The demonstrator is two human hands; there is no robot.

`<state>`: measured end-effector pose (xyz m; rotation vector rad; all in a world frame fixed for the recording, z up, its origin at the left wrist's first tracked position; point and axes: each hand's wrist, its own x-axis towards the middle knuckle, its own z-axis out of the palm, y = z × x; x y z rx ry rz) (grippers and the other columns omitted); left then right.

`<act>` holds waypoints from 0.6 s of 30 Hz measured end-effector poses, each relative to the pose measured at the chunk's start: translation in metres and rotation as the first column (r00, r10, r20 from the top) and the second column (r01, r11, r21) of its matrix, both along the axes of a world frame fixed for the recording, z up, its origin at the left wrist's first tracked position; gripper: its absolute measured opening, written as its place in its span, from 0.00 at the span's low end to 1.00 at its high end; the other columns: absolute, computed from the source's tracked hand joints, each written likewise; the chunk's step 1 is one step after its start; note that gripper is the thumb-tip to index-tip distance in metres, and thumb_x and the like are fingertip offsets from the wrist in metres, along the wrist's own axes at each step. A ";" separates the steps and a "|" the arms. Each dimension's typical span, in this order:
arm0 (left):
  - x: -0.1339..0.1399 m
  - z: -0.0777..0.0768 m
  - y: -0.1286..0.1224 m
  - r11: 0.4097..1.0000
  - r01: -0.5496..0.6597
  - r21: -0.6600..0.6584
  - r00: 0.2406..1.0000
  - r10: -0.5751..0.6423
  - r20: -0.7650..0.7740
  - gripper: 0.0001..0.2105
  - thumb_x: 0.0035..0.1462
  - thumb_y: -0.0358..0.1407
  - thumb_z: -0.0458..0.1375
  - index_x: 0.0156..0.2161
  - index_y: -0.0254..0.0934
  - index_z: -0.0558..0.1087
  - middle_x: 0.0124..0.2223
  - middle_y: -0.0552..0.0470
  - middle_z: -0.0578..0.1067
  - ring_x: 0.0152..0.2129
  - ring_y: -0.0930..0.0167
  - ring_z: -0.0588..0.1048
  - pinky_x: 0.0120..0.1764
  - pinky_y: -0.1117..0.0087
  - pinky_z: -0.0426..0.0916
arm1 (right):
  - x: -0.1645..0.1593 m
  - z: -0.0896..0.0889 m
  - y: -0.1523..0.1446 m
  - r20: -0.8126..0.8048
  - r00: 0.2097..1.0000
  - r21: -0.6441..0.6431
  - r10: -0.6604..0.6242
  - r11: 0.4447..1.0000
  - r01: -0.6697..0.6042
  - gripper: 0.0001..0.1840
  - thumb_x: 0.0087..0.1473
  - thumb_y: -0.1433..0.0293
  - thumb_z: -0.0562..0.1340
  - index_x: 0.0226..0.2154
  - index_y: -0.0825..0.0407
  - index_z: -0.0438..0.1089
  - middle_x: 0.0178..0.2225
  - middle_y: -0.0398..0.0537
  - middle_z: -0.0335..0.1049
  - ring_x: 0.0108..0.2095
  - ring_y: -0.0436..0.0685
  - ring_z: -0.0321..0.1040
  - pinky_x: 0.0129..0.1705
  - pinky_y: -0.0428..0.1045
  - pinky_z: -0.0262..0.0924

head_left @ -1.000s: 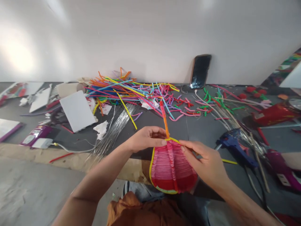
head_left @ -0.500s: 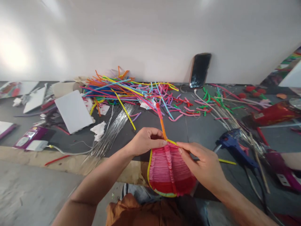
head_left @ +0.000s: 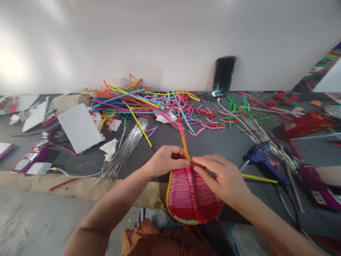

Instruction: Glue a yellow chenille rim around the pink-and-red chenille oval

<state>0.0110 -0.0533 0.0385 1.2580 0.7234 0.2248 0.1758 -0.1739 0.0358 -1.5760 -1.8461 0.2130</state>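
Observation:
A rounded pink and red pipe-cleaner panel [head_left: 181,193] with yellow edging hangs at the front edge of the table. From its top rises an orange and pink pipe-cleaner stem [head_left: 183,140]. My left hand [head_left: 167,160] is closed, pinching the panel's top at the foot of this stem. Close beside it, my right hand [head_left: 222,176] pinches a yellow pipe cleaner [head_left: 259,178] against the panel's top edge. A yellow length sticks out to the right from behind my right hand; the hand hides the part between.
Behind lies a heap of coloured pipe cleaners [head_left: 119,97]. Thin metal wires [head_left: 128,142] lie left of my hands, near a white card [head_left: 80,128]. A blue glue gun [head_left: 262,160] with a cable lies to the right. A phone [head_left: 223,76] leans on the wall. A red can [head_left: 309,122] lies far right.
My right hand has slid left along the panel's top edge, closer to my left hand. More of the yellow length shows on the right. The view has shifted slightly; my left hand keeps its hold.

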 end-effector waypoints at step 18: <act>0.000 -0.006 -0.002 0.997 -0.019 -0.072 1.000 0.021 0.020 0.12 0.43 0.37 0.68 0.31 0.31 0.74 0.26 0.55 0.74 0.21 0.79 0.70 0.27 0.78 0.63 | -0.002 -0.005 -0.001 -0.108 0.994 0.037 -0.006 0.999 0.010 0.10 0.58 0.74 0.58 0.39 0.50 0.73 0.34 0.46 0.79 0.34 0.53 0.75 0.38 0.48 0.69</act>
